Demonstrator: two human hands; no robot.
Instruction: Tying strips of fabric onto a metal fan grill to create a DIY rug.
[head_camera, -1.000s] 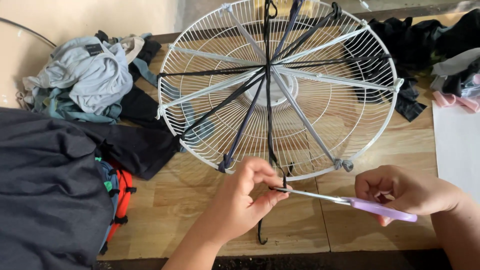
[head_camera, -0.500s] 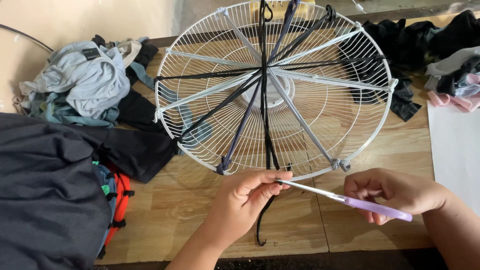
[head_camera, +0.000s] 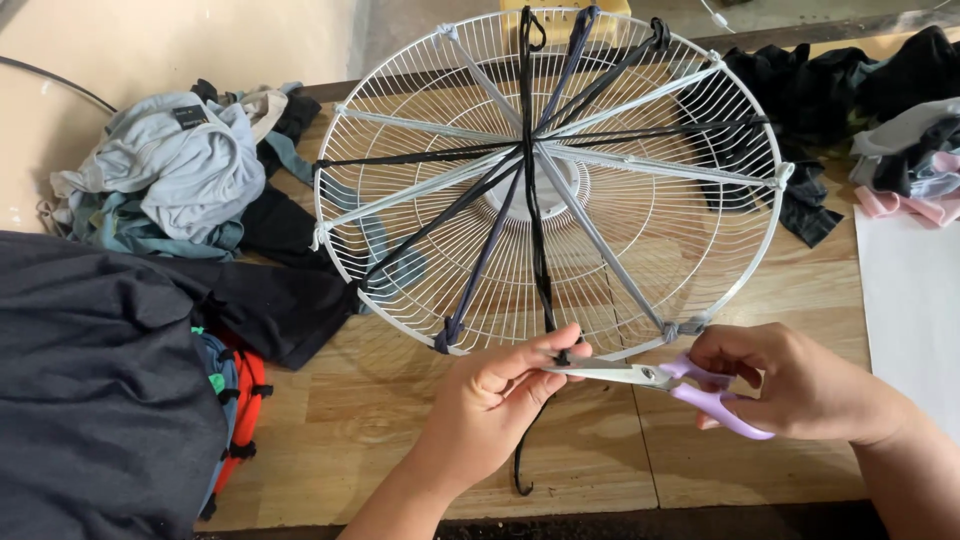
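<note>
— Head view, count for me: how many hands, how many tools?

— 2 hands, 1 pair of scissors (head_camera: 655, 378). The left hand (head_camera: 495, 400) is nearly closed, thumb and fingers pinching a black fabric strip (head_camera: 540, 270) where it meets the near rim of the fan guard (head_camera: 420, 130). The right hand (head_camera: 795, 385) is curled through the purple handles, blades pointing at that pinch, almost shut.

— And the guard?

— 1 white wire guard, tilted up on the wooden table (head_camera: 600, 470), toward its far edge. Strips cross its hub: roughly 4 white and 5 or 6 dark; they overlap, so I cannot count exactly.

— Anything else?

— 1 heap of pale clothes (head_camera: 165, 170) at the far left corner, 1 dark pile (head_camera: 850, 85) at the far right, a big dark cloth (head_camera: 90, 390) over the left edge, hiding most of an orange-and-green item (head_camera: 240, 400). White sheet (head_camera: 915, 310) at the right edge, cut off. The strip's tail hangs past the near edge.
</note>
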